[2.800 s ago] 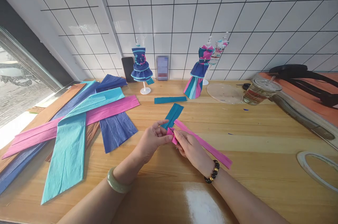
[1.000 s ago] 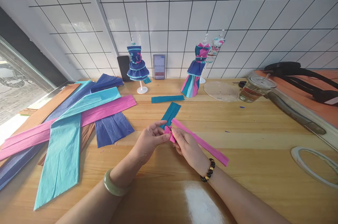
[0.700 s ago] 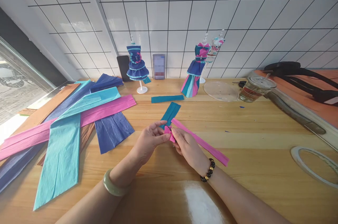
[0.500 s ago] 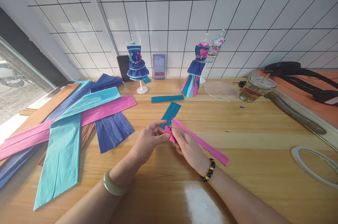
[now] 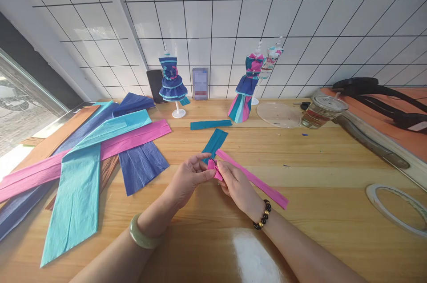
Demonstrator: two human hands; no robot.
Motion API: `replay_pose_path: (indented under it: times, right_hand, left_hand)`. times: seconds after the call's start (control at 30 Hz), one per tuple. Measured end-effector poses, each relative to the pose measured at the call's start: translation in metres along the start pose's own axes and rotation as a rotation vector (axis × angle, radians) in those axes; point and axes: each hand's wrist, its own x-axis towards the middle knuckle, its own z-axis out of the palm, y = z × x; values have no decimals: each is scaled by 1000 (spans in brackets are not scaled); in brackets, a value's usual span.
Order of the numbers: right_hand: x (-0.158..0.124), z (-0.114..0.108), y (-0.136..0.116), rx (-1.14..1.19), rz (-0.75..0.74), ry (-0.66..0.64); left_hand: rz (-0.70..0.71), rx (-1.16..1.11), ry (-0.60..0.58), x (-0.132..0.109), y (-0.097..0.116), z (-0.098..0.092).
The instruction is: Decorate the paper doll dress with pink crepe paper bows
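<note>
Near the middle of the table, my left hand [image 5: 191,177] pinches a small folded piece of pink crepe paper [image 5: 212,165] between thumb and fingers. My right hand [image 5: 237,183] is closed against the same piece. A dark, thin pointed tip, looking like small scissors [image 5: 211,157], pokes out beyond the pink paper; my right fingers hide the rest. Just behind the hands lies a short teal crepe strip [image 5: 216,140]. A long pink strip [image 5: 263,186] runs diagonally past my right hand, and another teal strip [image 5: 211,125] lies farther back.
Crepe paper strips in turquoise [image 5: 82,198], pink and blue overlap on the left. Small dressed mannequins [image 5: 172,79] and phones [image 5: 200,83] stand along the tiled wall. A lidded cup [image 5: 323,111], a clear disc [image 5: 278,115] and a tape roll [image 5: 373,198] are on the right.
The dark pointed tip has shifted slightly up and left over the pink paper. Both hands keep nearly the same place; the view has moved very slightly.
</note>
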Motion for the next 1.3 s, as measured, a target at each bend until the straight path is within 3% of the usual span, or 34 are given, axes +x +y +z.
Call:
replay_pose_path:
  times: [1.3]
  right_hand:
    - [0,0,2,-23,0,0]
  left_hand:
    - [-7,-17,-9,0,2,1]
